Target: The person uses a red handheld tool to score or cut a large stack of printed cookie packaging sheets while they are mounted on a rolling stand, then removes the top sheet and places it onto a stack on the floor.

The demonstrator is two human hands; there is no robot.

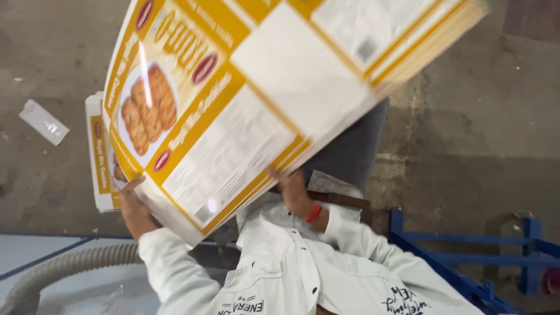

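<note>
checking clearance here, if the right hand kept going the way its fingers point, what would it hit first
The right hand points up and left into the underside of the printed carton sheets it already touches at their lower edge, so the sheets come first. Depth behind them is hidden.

Yellow-and-white printed carton sheets (245, 105)

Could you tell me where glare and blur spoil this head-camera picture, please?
In the head view, a bright streak of glare crosses the biscuit picture on the printed sheets; their far top-right corner is smeared by motion blur; the left hand and right hand at the sheets' near edge are fairly sharp; the concrete floor is evenly lit, without hard shadows.
</note>
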